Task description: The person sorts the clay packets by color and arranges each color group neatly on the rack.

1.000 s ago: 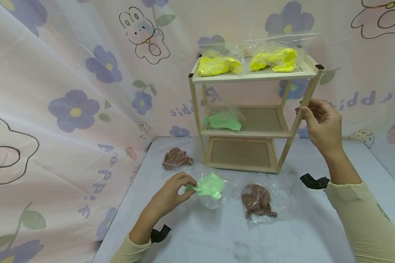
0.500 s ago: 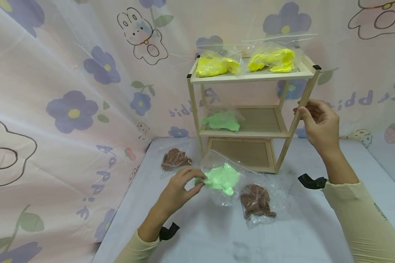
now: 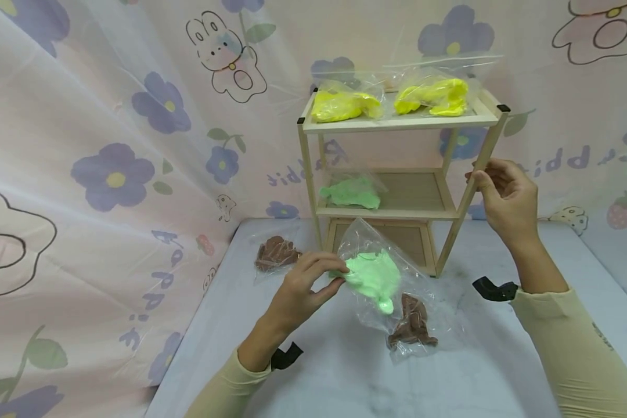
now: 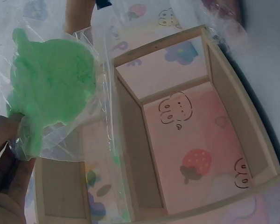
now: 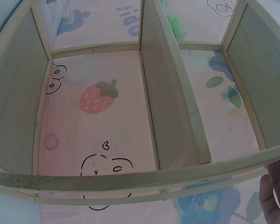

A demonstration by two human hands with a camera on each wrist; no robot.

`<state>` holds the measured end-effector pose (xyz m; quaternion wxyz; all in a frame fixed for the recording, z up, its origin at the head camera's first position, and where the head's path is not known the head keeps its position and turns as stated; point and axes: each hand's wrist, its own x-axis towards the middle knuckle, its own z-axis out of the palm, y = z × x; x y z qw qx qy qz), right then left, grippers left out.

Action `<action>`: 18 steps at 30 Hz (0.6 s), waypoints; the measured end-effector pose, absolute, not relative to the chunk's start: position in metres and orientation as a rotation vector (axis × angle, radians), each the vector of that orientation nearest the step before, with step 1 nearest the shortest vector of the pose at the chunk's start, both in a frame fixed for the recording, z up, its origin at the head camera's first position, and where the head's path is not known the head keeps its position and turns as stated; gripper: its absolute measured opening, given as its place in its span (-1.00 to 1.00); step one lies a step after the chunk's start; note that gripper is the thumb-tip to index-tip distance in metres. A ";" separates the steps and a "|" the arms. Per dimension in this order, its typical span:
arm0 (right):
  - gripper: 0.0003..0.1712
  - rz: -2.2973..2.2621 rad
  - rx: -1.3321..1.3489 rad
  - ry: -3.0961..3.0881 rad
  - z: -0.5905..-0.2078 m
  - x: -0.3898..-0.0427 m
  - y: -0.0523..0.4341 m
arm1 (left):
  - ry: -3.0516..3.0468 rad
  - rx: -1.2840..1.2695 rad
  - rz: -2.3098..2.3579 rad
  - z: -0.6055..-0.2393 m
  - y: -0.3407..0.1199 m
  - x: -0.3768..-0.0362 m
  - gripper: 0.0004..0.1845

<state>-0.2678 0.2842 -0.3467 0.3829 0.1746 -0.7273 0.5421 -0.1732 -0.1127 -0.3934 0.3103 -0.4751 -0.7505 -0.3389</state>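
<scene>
My left hand (image 3: 304,293) pinches one edge of a clear plastic bag holding a flat, lumpy green piece (image 3: 374,278). It hangs tilted in front of the shelf's lower level and overlaps a bagged brown piece (image 3: 414,325) in the head view. The left wrist view shows the green piece (image 4: 56,79) up close, with thumb and fingers (image 4: 7,130) at its lower corner. My right hand (image 3: 514,200) grips the right front post of a three-level wooden shelf (image 3: 397,123), thumb in front. Only part of that hand (image 5: 276,191) shows in the right wrist view.
Two bags with yellow pieces (image 3: 345,105) lie on the top level. Another bagged green piece (image 3: 352,193) is on the middle level's left side. A second bagged brown piece (image 3: 277,253) lies on the table (image 3: 449,377), left of the shelf. Patterned cloth (image 3: 136,244) hangs behind.
My left hand has moved right and up, lifting the bagged green piece from near the table towards the shelf, partly over the right brown piece. My right hand stays on the post.
</scene>
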 end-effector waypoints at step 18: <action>-0.70 1.363 0.440 -1.861 -0.348 -0.269 0.286 | -1.666 -1.142 -0.903 -0.372 -0.071 -0.199 -0.66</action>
